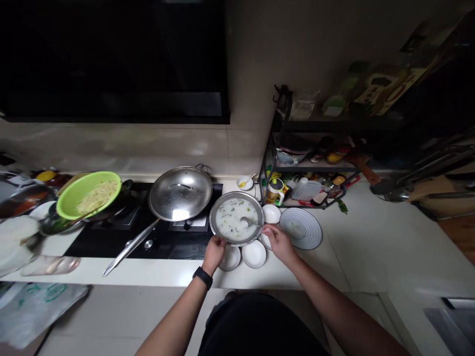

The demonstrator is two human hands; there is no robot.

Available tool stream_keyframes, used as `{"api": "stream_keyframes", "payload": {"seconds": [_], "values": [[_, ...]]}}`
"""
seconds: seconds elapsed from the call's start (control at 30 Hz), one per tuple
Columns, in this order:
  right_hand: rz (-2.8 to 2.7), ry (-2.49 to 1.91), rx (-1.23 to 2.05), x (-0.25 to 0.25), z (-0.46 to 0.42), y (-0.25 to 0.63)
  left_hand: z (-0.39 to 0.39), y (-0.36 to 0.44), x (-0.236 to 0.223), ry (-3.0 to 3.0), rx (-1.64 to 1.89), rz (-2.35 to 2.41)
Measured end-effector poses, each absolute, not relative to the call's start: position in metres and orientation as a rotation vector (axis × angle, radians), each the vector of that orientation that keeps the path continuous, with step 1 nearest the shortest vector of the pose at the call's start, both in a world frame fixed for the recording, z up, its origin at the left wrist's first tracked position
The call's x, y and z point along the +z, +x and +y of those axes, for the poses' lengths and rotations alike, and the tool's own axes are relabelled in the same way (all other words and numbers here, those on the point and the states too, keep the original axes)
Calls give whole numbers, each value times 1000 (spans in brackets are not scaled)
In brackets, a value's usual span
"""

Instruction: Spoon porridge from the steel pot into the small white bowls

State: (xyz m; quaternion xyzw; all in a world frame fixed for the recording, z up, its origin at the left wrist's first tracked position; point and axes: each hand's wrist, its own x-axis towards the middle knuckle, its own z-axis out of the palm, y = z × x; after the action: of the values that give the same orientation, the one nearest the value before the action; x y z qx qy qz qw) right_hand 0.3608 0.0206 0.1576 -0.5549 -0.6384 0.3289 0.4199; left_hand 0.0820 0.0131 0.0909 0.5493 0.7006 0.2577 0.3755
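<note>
A metal basin (212, 225) of milky white soup with green bits stands at the right end of the stove. My left hand (215, 250), a dark watch on its wrist, has its fingers closed on the basin's near left rim. In my right hand (279, 242) is the handle of a metal ladle (249, 222), whose bowl dips into the soup. Small white bowls, among them a front bowl (254, 254), a left bowl (230, 258) and a back right bowl (272, 214), sit close around the basin. Another bowl is partly hidden behind my right hand.
Left of the basin, a lidded pan (180, 194) rests on the stove, its long handle reaching over the counter edge. A green colander (89, 196) holds pale shreds. To the right are a ridged plate (311, 227) and a black spice rack (297, 170). A small dish (245, 183) stands behind.
</note>
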Motion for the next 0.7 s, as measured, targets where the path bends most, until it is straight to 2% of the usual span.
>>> {"api": "stream_keyframes", "payload": {"seconds": [0.1,0.17,0.4,0.53,0.7], "values": [[-2197,-1194,554,166,5,359,13,82,90,1398,660,1797],[-2311,-1184,425,173,-4,368,13,82,90,1403,671,1797],[-1829,-1552,196,180,-13,457,11,83,93,1396,680,1805],[-1651,-1707,246,171,-23,503,11,83,95,1419,683,1795],[-1337,-1812,420,151,-36,520,11,85,97,1428,667,1813]]}}
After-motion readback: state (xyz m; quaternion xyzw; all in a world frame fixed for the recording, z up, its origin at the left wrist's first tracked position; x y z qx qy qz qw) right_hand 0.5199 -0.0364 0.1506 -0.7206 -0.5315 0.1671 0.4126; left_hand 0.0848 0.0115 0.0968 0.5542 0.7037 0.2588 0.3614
